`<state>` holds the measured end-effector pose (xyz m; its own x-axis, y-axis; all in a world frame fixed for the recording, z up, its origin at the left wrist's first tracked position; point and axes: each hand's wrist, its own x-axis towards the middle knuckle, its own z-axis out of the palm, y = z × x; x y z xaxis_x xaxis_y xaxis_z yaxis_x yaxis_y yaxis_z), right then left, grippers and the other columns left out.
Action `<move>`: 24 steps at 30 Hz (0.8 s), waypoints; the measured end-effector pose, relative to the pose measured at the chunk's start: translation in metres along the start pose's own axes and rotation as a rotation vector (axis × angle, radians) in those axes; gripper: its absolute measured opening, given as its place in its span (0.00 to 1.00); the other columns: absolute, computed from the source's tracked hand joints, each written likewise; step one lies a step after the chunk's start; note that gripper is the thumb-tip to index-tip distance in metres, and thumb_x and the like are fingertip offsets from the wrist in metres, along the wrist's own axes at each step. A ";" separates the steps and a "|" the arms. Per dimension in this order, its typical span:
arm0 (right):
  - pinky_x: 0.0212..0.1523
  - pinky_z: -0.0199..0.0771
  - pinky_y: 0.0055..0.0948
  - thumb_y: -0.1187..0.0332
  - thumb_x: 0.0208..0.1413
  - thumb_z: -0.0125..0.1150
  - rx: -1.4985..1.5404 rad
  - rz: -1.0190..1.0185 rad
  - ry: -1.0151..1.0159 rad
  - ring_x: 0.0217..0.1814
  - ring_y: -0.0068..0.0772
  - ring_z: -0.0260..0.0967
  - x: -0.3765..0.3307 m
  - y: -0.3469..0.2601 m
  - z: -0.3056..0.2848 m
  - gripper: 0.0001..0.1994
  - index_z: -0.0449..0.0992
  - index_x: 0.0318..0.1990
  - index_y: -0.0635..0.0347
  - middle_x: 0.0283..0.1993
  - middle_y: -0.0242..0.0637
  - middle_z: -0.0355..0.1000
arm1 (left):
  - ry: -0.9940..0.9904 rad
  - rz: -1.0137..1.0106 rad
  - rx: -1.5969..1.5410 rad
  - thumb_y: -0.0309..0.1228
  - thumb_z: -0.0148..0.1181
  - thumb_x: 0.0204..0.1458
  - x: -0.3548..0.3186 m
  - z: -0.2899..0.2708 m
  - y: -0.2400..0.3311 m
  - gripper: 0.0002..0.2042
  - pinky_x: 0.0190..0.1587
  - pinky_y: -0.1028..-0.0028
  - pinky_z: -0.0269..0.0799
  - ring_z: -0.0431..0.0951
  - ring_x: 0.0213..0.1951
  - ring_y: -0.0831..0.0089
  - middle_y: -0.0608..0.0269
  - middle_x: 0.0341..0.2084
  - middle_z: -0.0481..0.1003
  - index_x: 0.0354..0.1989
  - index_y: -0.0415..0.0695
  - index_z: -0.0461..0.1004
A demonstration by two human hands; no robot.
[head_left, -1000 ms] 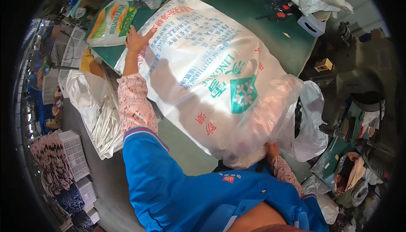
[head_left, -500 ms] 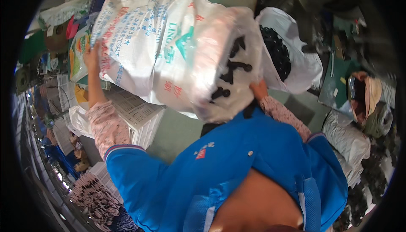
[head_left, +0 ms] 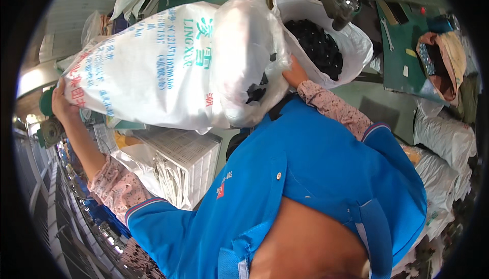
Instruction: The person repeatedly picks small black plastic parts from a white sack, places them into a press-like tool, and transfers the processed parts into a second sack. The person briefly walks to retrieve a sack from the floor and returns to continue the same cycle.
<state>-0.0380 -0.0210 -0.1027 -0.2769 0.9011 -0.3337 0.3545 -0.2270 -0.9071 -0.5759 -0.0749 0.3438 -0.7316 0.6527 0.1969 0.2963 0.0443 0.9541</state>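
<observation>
A big white woven sack [head_left: 137, 65] with printed lettering lies tilted across the bench in front of me. My left hand [head_left: 63, 101] is closed on its bottom end, at the far left. At the right end, a clear plastic liner [head_left: 237, 50] sticks out of the sack's mouth, and some black pieces [head_left: 256, 93] show inside it. The fingers of my right hand [head_left: 294, 74] are closed on the liner's edge. Right beside that mouth stands a second white sack [head_left: 359, 39], open, holding a heap of small black parts [head_left: 316, 47].
A white plastic crate [head_left: 201, 169] is below the sack, near my left arm. On the right, a green bench top [head_left: 405, 67] bears a wrench [head_left: 388, 34] and an open pinkish bag [head_left: 451, 65]. Several filled white bags [head_left: 440, 136] are piled beside me at right. Machine parts [head_left: 346, 4] overhang the second sack.
My left hand has swung out left with the sack's bottom end, and the sack now reaches further left. Fewer black pieces show at its mouth. The view has shifted too.
</observation>
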 end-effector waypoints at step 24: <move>0.61 0.57 0.35 0.65 0.44 0.56 -0.041 -0.109 0.205 0.62 0.49 0.58 0.038 0.036 -0.003 0.36 0.52 0.63 0.65 0.58 0.56 0.61 | -0.226 0.720 0.525 0.31 0.64 0.45 -0.143 0.198 -0.046 0.27 0.53 0.67 0.65 0.70 0.50 0.60 0.49 0.46 0.71 0.55 0.36 0.63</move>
<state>-0.0333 0.0065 -0.1476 -0.1303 0.9766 -0.1711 0.3697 -0.1122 -0.9223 -0.3630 -0.0204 0.2268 -0.1410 0.7856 0.6024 0.9151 -0.1287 0.3821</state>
